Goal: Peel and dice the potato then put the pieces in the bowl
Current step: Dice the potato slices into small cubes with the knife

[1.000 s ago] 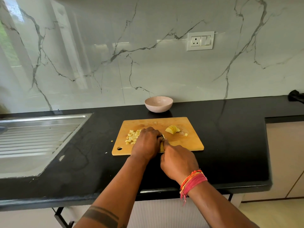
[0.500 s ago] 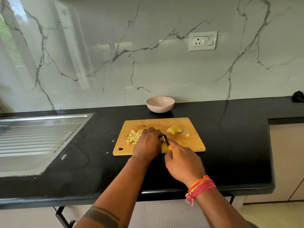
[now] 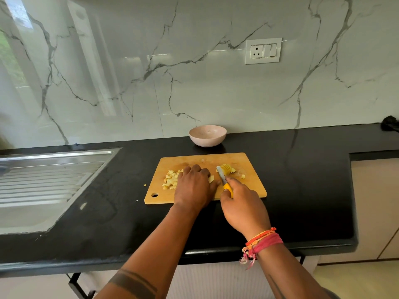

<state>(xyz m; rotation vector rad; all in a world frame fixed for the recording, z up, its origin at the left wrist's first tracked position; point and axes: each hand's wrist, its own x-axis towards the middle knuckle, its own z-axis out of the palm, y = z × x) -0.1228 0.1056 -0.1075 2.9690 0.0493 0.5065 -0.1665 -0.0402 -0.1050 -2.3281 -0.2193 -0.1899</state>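
A wooden cutting board lies on the black counter. Several diced potato pieces are heaped at its left. My left hand lies over more pieces beside that heap, fingers curled down; what it covers is hidden. My right hand grips a yellow-handled knife, whose blade points away toward a sliced potato chunk on the board's right. One loose cube lies near that chunk. A pale pink bowl stands behind the board by the wall and looks to hold nothing.
A steel sink drainboard fills the counter's left. One potato crumb lies on the black counter left of the board. A dark object sits at the far right by the marble wall. The counter drops off at the near edge.
My right hand has drawn the knife away from my left hand and swung its blade right, up to the sliced chunk. My left hand has stayed over the pieces.
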